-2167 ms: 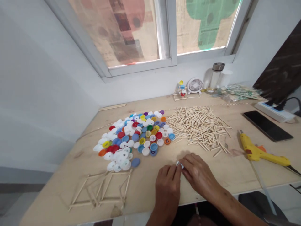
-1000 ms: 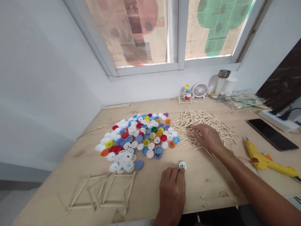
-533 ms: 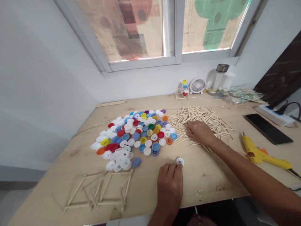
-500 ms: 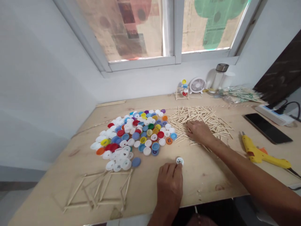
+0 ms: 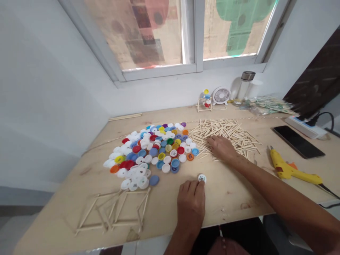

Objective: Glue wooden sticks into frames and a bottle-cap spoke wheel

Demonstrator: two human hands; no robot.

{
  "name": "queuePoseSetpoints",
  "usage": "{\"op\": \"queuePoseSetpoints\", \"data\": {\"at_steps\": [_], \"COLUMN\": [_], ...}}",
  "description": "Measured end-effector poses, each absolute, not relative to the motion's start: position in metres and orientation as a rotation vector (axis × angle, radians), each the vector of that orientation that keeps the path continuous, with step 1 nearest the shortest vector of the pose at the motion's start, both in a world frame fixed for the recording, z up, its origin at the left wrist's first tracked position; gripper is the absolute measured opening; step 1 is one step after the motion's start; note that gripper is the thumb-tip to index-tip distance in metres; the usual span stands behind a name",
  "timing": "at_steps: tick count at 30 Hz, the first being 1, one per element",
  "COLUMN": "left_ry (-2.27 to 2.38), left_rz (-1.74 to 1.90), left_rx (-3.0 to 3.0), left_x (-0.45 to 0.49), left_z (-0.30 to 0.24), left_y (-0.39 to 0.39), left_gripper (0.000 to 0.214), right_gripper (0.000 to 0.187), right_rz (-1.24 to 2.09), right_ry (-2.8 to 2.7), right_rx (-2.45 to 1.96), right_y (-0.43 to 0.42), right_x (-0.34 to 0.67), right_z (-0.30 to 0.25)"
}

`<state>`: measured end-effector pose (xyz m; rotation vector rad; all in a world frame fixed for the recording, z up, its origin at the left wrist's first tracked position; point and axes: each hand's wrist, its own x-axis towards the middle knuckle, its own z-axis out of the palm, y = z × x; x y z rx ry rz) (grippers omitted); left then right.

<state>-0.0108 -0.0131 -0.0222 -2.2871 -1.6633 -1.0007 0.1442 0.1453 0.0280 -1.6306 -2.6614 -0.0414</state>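
Note:
My left hand [image 5: 191,203] rests on the table near its front edge, fingers curled, gripping a white bottle cap [image 5: 202,177] at the thumb and index side. Dark markings show on the cap's face. Farther forward, my right hand [image 5: 222,148] reaches into a heap of short wooden sticks [image 5: 236,136]. Its fingers are bent together at the near left side of the heap, and their tips are hidden, so what they pinch cannot be made out. Left of the heap spreads a pile of colourful bottle caps [image 5: 153,152].
Two joined stick frames [image 5: 126,223] lie at the front left. On the right are a yellow glue gun [image 5: 292,170], a phone [image 5: 299,141] and a power strip [image 5: 305,127]. A stick-and-cap model [image 5: 206,101], small fan [image 5: 221,95], bottle [image 5: 244,86] and bagged sticks [image 5: 268,105] stand behind.
The view has shifted slightly. My left hand stays at the white bottle cap, and my right hand stays at the stick heap with little visible movement.

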Motion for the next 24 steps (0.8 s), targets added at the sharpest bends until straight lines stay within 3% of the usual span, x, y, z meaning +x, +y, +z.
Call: {"op": "queuePoseSetpoints", "data": {"at_steps": [9, 16, 24], "left_ry": [-1.643, -1.65, -1.641], "left_rz": [-1.009, -1.005, -0.986], "left_rx": [-2.27, -2.296, -2.341], "left_x": [-0.01, -0.011, -0.013], "left_z": [-0.022, -0.021, -0.022], "left_y": [-0.012, -0.013, -0.014], "left_gripper": [0.017, 0.017, 0.02], "right_gripper": [0.03, 0.016, 0.02], "right_rz": [0.095, 0.122, 0.017], "right_ry": [-2.477, -2.544, -2.571], "right_rx": [-1.578, -1.57, -1.564], "right_y": [0.121, 0.082, 0.074], "right_x": [0.177, 0.196, 0.198], "right_z": [0.043, 0.046, 0.044]}}
